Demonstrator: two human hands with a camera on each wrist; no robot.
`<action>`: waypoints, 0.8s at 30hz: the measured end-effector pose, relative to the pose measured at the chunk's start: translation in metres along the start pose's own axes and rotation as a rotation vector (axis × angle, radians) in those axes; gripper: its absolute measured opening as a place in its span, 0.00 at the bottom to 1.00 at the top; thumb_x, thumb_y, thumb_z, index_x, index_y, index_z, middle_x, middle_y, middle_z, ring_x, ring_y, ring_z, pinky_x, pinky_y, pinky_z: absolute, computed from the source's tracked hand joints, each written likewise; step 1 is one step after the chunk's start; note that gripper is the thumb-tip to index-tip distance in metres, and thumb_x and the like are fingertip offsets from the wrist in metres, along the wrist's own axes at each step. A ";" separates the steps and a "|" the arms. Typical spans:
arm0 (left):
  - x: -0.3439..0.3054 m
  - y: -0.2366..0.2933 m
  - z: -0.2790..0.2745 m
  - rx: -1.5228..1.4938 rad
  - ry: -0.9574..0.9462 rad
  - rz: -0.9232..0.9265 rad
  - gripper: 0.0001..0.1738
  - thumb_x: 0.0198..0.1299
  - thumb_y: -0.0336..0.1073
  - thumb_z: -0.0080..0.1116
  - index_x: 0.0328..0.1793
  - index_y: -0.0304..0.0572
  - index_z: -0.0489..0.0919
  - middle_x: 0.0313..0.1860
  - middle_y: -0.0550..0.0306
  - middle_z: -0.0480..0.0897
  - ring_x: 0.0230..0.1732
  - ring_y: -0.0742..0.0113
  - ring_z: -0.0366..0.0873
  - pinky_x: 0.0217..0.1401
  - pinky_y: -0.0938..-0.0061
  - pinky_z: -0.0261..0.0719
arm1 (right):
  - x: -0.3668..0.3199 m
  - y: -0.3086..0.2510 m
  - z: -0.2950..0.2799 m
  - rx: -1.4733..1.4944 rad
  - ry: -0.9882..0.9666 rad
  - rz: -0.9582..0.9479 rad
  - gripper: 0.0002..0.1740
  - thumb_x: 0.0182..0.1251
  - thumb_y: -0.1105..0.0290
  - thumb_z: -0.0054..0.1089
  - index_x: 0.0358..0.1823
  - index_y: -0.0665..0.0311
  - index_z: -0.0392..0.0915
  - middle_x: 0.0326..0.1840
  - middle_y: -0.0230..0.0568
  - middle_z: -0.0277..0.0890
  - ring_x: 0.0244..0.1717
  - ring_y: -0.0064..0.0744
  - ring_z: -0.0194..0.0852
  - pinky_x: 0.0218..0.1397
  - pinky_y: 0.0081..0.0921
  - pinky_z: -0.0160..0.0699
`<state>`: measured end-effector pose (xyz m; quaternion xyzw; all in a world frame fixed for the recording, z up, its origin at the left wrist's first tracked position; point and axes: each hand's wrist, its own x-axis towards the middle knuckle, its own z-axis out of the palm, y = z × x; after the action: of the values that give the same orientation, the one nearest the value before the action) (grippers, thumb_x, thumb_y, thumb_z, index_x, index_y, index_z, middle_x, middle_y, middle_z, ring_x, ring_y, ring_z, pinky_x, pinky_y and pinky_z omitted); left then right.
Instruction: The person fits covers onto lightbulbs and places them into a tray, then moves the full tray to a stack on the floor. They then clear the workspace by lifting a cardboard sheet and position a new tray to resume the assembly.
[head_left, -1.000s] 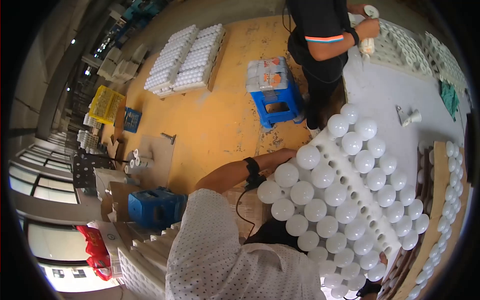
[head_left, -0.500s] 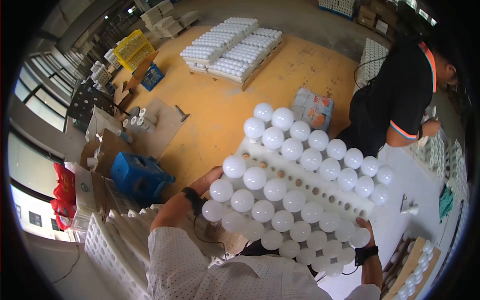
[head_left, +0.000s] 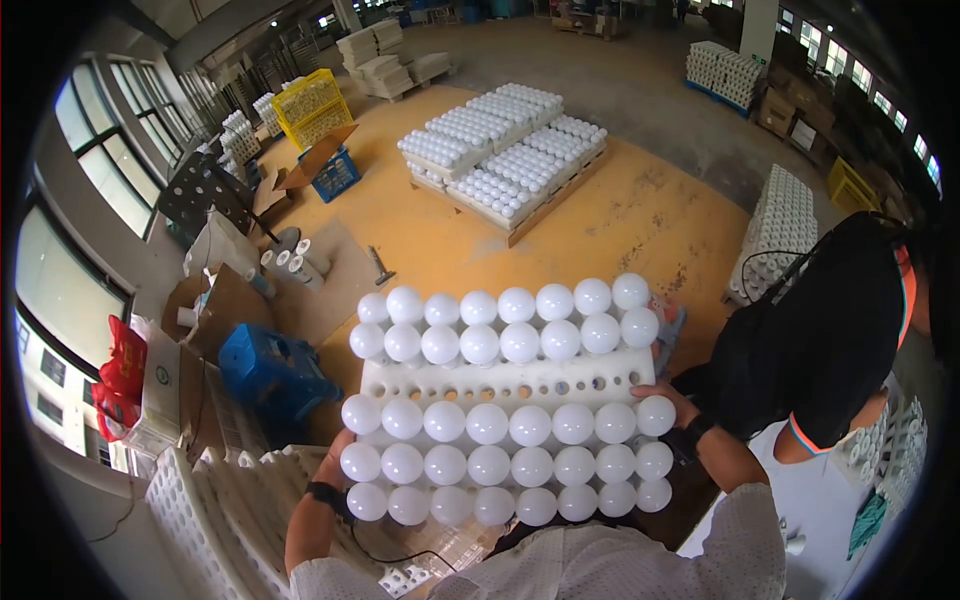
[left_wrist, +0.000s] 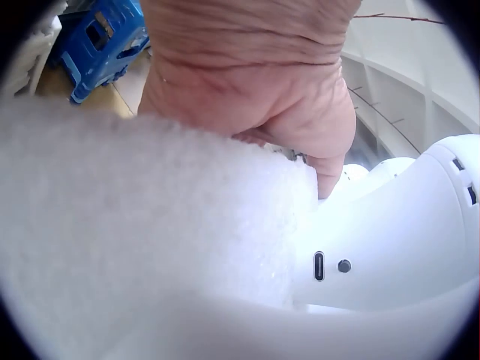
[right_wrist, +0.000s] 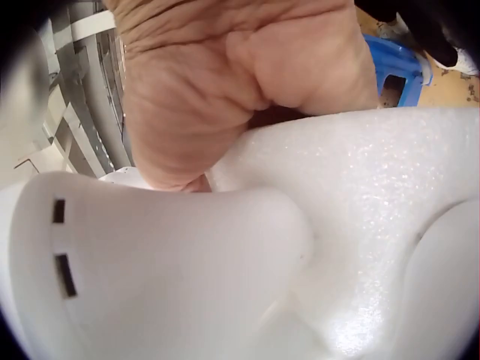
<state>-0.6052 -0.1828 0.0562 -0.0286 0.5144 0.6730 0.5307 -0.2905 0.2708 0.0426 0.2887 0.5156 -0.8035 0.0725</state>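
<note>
A white foam tray (head_left: 520,377) full of round white light bulbs (head_left: 487,424) is held level in front of my body. Rows of bulbs stand on either side of one bare row of holes. At the tray's left end my left hand (head_left: 338,462) grips the edge, its fingers mostly hidden by bulbs and foam. My right hand (head_left: 676,404) grips the opposite end, its thumb on top near the bare row. In the left wrist view, a bulb's white body (left_wrist: 390,225) shows a small port and a button. The right wrist view shows the palm against the foam edge (right_wrist: 337,150).
Stacked trays of bulbs (head_left: 500,150) stand on a pallet ahead. A person in black (head_left: 815,320) is at my right, beside a white table (head_left: 740,500). Empty foam trays (head_left: 215,520) lean at lower left, near a blue stool (head_left: 270,375). A hammer-like tool (head_left: 380,265) lies on the floor.
My view and body have turned left, away from the white table. The tray has swung from a steep slant at the right to level in front of me, both hands still holding it.
</note>
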 end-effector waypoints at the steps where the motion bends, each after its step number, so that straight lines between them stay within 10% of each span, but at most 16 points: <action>1: 0.008 0.003 0.002 -0.006 0.003 0.009 0.25 0.64 0.46 0.47 0.62 0.40 0.68 0.56 0.53 0.74 0.56 0.63 0.72 0.59 0.69 0.72 | 0.012 -0.020 0.003 -0.063 -0.026 0.055 0.28 0.55 0.63 0.58 0.57 0.65 0.68 0.49 0.39 0.74 0.45 0.30 0.74 0.48 0.25 0.72; 24: 0.399 0.295 -0.017 -0.013 -0.122 0.127 0.25 0.63 0.46 0.47 0.62 0.41 0.67 0.57 0.54 0.74 0.56 0.63 0.72 0.59 0.68 0.71 | 0.371 -0.252 -0.072 -0.022 0.050 0.029 0.27 0.56 0.65 0.59 0.57 0.67 0.67 0.47 0.38 0.74 0.43 0.28 0.73 0.46 0.26 0.74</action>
<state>-1.0072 0.1052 0.0106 0.0418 0.4777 0.7091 0.5169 -0.6719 0.5160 0.0188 0.3154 0.5216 -0.7893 0.0744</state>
